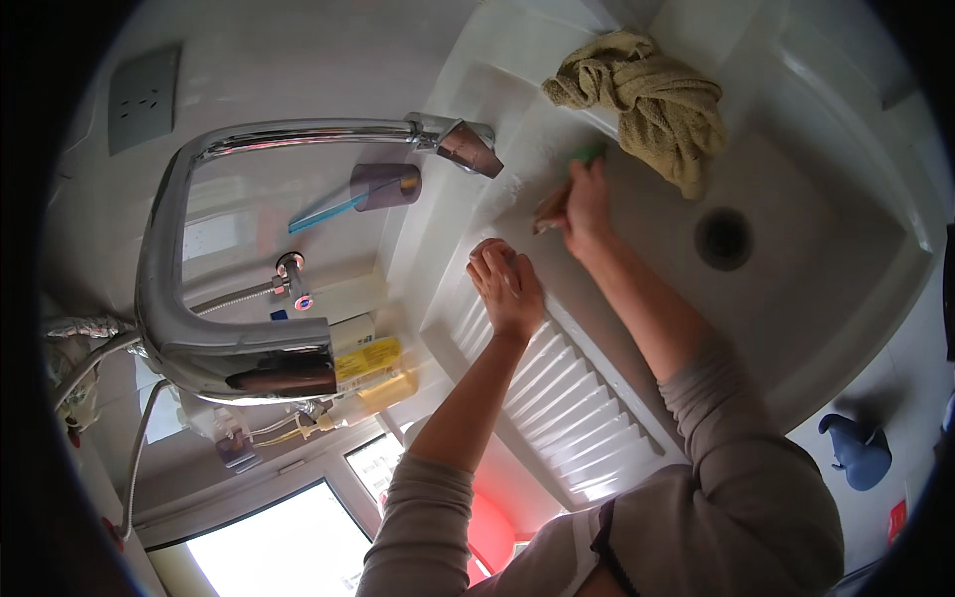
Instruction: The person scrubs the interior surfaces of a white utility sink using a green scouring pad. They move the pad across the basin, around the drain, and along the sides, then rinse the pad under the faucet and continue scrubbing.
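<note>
Head view: most of the scene is filled by the white sink [458, 204], with a basin [806, 318] on its right, a ribbed washboard [565, 408] along its left and a towel [662, 109] draped over the basin's far edge. The right hand [587, 207] is held by the basin's left edge, its fingers clamped on a brown thing [550, 211] whose kind cannot be told. The left hand [509, 289] is placed at the washboard's far end, fingers bent and close together; whether anything is held under them cannot be told. The brown thing is seen jutting from the right hand's left side, its visible length slanted from near left to far right; the left hand is set apart from it. A green piece [589, 152] is glimpsed past the right fingertips.
</note>
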Available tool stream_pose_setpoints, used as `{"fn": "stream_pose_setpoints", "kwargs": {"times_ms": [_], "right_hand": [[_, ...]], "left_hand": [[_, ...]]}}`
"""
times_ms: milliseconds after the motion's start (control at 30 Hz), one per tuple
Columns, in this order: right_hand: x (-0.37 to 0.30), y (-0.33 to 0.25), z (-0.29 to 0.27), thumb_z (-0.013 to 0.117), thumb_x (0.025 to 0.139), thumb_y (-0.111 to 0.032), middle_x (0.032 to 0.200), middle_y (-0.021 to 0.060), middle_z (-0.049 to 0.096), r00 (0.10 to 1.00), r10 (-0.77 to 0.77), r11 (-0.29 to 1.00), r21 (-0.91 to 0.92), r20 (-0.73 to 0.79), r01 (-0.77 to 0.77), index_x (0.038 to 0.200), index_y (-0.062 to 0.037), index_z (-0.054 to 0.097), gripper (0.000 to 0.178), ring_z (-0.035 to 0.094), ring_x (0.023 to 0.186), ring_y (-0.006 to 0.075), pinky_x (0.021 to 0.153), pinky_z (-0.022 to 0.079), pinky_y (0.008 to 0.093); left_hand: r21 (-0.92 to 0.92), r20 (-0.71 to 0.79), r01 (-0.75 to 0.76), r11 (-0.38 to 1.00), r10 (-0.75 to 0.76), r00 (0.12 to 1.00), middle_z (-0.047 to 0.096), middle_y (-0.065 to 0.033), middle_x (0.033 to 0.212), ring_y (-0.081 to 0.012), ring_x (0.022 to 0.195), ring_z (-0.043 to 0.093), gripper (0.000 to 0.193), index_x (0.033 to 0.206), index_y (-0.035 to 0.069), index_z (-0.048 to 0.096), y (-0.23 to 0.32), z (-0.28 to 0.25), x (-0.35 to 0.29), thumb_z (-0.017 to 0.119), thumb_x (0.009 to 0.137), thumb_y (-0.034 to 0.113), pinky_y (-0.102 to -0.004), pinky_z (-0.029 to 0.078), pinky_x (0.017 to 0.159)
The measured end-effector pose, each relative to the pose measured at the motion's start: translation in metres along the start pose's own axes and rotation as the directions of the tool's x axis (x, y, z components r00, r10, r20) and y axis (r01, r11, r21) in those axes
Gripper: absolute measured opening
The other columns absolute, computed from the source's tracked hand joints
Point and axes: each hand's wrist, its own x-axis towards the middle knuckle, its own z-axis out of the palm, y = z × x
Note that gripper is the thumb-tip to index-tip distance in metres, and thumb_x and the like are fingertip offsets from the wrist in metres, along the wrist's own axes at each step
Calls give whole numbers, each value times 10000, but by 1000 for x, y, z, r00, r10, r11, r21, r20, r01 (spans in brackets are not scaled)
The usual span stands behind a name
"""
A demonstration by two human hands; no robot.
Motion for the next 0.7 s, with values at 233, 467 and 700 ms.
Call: {"fn": "stream_pose_setpoints", "kwargs": {"times_ms": [233, 467, 700], "right_hand": [[48, 4, -28, 441, 982, -261, 871, 82, 544, 989, 109, 983, 134, 99, -122, 1525, -173, 148, 623, 585, 585, 183, 458, 499, 341], [-32, 11, 13, 442, 982, -254, 1312, 294, 499, 851, -448, 802, -297, 274, 518, 1522, -44, 66, 691, 533, 1161, 393, 983, 401, 370], [-31, 5, 15, 449, 985, -246, 1191, 239, 532, 901, -340, 868, -278, 269, 411, 1531, -76, 34, 706, 550, 1042, 334, 900, 429, 360]], "left_hand": [[5, 33, 41, 999, -41, 999, 484, -158, 1093, -342, 1014, 428, 151, 971, 37, 463, 4, 1, 0, 493, 840, 107, -457, 303, 950], [79, 32, 42, 996, -45, 998, 475, -178, 1169, -363, 1087, 421, 279, 1085, 20, 485, -4, 4, -4, 509, 838, 148, -478, 294, 995], [-68, 13, -2, 998, 3, 1000, 488, -182, 1164, -371, 1092, 421, 293, 1126, 17, 476, -5, 1, -7, 504, 857, 132, -479, 306, 984]]}}
